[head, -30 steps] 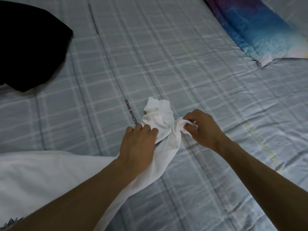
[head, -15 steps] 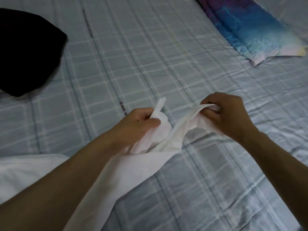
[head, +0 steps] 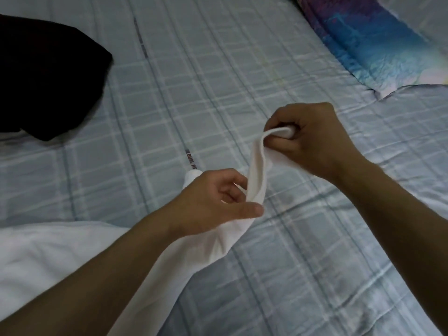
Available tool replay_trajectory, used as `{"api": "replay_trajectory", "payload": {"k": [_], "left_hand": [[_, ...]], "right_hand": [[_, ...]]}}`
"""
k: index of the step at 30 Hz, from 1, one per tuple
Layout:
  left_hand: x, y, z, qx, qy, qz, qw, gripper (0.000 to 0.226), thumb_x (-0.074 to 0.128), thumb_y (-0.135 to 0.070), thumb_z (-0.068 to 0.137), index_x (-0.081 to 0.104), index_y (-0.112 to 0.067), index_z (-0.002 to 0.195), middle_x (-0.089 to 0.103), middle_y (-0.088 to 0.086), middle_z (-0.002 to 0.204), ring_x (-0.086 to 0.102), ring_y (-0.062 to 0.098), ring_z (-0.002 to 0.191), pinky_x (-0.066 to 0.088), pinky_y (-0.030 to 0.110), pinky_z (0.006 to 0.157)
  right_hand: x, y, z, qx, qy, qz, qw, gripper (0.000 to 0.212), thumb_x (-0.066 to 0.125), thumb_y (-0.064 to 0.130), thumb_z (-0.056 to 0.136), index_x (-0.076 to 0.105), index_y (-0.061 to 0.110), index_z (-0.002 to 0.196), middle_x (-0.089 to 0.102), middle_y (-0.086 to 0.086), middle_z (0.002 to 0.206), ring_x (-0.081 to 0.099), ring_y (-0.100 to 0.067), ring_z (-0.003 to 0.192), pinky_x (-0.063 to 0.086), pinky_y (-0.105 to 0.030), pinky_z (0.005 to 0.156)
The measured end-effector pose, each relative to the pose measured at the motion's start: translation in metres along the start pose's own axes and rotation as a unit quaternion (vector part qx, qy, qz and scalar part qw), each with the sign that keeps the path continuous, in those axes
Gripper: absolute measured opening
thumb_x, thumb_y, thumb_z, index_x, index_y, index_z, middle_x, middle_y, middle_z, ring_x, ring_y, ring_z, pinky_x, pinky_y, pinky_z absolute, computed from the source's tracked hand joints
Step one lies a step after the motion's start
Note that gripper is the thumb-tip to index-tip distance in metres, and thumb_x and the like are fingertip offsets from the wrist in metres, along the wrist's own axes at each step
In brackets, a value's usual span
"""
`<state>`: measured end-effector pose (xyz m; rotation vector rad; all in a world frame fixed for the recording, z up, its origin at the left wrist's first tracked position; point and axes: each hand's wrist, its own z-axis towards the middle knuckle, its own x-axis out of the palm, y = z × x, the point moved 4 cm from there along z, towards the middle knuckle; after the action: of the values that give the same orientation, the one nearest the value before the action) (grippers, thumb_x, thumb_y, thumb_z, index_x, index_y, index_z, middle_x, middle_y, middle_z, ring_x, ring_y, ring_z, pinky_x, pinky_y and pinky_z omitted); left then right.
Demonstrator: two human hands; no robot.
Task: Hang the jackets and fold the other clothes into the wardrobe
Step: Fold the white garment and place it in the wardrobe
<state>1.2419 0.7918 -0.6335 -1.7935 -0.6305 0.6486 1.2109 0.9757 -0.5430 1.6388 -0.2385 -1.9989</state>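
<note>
two hands – one left hand (head: 213, 202), one right hand (head: 312, 139). one bed (head: 218, 81). two garments on the bed: one white garment (head: 48, 258) at its near side, one black garment (head: 43, 76) at its far left. one blue-and-purple pillow (head: 378, 44) at its far right.

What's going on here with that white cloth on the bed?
A person is handling a white garment over a plaid bed sheet. The right hand pinches its raised end; the left hand grips it lower down, and the rest trails toward the person. A black garment lies apart, far left.
</note>
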Motion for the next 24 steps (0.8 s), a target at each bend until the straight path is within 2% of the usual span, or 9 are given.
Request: {"api": "replay_trajectory", "payload": {"k": [3, 5, 7, 9, 11, 14, 19, 21, 24], "left_hand": [[-0.013, -0.001, -0.005, 0.024, -0.069, 0.063, 0.995, 0.013, 0.08, -0.027, 0.078, 0.068, -0.033, 0.077, 0.065, -0.008, 0.071, 0.062, 0.012, 0.066, 0.048, 0.024, 0.066], [-0.028, 0.002, -0.013, -0.002, -0.097, 0.002, 0.995, 0.009, 0.077, -0.025, 0.078, 0.071, -0.021, 0.083, 0.072, 0.001, 0.082, 0.069, 0.021, 0.076, 0.053, 0.03, 0.069], [-0.054, 0.01, -0.018, -0.025, -0.199, -0.056, 0.978, 0.008, 0.079, -0.019, 0.079, 0.072, -0.016, 0.083, 0.074, 0.006, 0.085, 0.07, 0.019, 0.074, 0.054, 0.031, 0.07], [-0.081, 0.021, -0.024, -0.055, -0.331, -0.052, 0.941, 0.008, 0.077, -0.011, 0.081, 0.072, -0.018, 0.079, 0.072, 0.006, 0.08, 0.064, 0.015, 0.069, 0.052, 0.03, 0.068], [-0.099, 0.033, -0.03, -0.084, -0.383, -0.048, 0.919, 0.011, 0.073, -0.009, 0.084, 0.072, -0.019, 0.08, 0.071, 0.003, 0.076, 0.061, 0.012, 0.066, 0.05, 0.03, 0.066], [-0.104, 0.056, -0.042, -0.117, -0.335, -0.009, 0.935, 0.013, 0.07, -0.01, 0.086, 0.073, -0.02, 0.079, 0.071, -0.002, 0.071, 0.063, 0.014, 0.067, 0.049, 0.027, 0.064], [-0.101, 0.085, -0.074, -0.112, -0.275, 0.147, 0.944, 0.022, 0.07, -0.007, 0.086, 0.073, -0.029, 0.083, 0.073, -0.012, 0.081, 0.065, -0.005, 0.071, 0.042, 0.003, 0.06], [-0.102, 0.093, -0.087, -0.117, -0.234, 0.25, 0.932, 0.019, 0.072, -0.012, 0.084, 0.073, -0.029, 0.093, 0.069, -0.013, 0.092, 0.064, 0.0, 0.083, 0.043, 0.008, 0.071], [-0.101, 0.107, -0.106, -0.147, -0.112, 0.488, 0.853, 0.035, 0.07, -0.04, 0.084, 0.061, -0.037, 0.117, 0.058, -0.011, 0.116, 0.053, 0.015, 0.109, 0.039, 0.034, 0.092]], "right_hand": [[-0.001, 0.012, 0.015, -0.004, -0.046, 0.004, 0.999, 0.017, 0.074, 0.031, 0.079, 0.074, 0.014, 0.082, 0.07, 0.0, 0.076, 0.064, -0.018, 0.072, 0.051, -0.042, 0.068], [-0.002, 0.014, 0.024, -0.004, -0.066, 0.001, 0.998, 0.019, 0.072, 0.033, 0.079, 0.074, 0.015, 0.083, 0.07, -0.001, 0.077, 0.064, -0.019, 0.073, 0.05, -0.041, 0.069], [0.001, 0.012, 0.033, -0.005, -0.075, -0.02, 0.997, 0.018, 0.071, 0.031, 0.08, 0.074, 0.014, 0.086, 0.07, -0.004, 0.08, 0.064, -0.022, 0.076, 0.049, -0.041, 0.071], [0.014, -0.002, 0.039, 0.031, -0.036, -0.088, 0.995, 0.018, 0.071, 0.025, 0.081, 0.074, 0.015, 0.096, 0.07, -0.009, 0.092, 0.064, -0.029, 0.086, 0.049, -0.042, 0.079], [0.036, -0.016, 0.038, 0.123, 0.078, -0.172, 0.974, 0.034, 0.072, 0.019, 0.083, 0.068, 0.02, 0.117, 0.066, -0.012, 0.112, 0.06, -0.034, 0.105, 0.045, -0.042, 0.093], [0.075, -0.005, 0.024, 0.14, 0.17, -0.136, 0.966, 0.047, 0.07, 0.02, 0.087, 0.058, 0.02, 0.132, 0.058, -0.014, 0.127, 0.054, -0.034, 0.118, 0.039, -0.043, 0.104], [0.145, 0.065, 0.003, -0.048, 0.217, -0.036, 0.974, 0.044, 0.065, 0.028, 0.09, 0.058, 0.02, 0.132, 0.058, -0.007, 0.132, 0.052, -0.028, 0.122, 0.036, -0.042, 0.106], [0.173, 0.085, -0.005, -0.135, 0.27, -0.039, 0.953, 0.05, 0.066, 0.032, 0.089, 0.055, 0.021, 0.136, 0.056, -0.004, 0.136, 0.048, -0.023, 0.127, 0.033, -0.038, 0.109], [0.209, 0.098, -0.015, -0.19, 0.378, -0.118, 0.898, 0.057, 0.063, 0.047, 0.089, 0.049, 0.025, 0.14, 0.051, -0.001, 0.14, 0.042, -0.021, 0.132, 0.024, -0.037, 0.113]]}}
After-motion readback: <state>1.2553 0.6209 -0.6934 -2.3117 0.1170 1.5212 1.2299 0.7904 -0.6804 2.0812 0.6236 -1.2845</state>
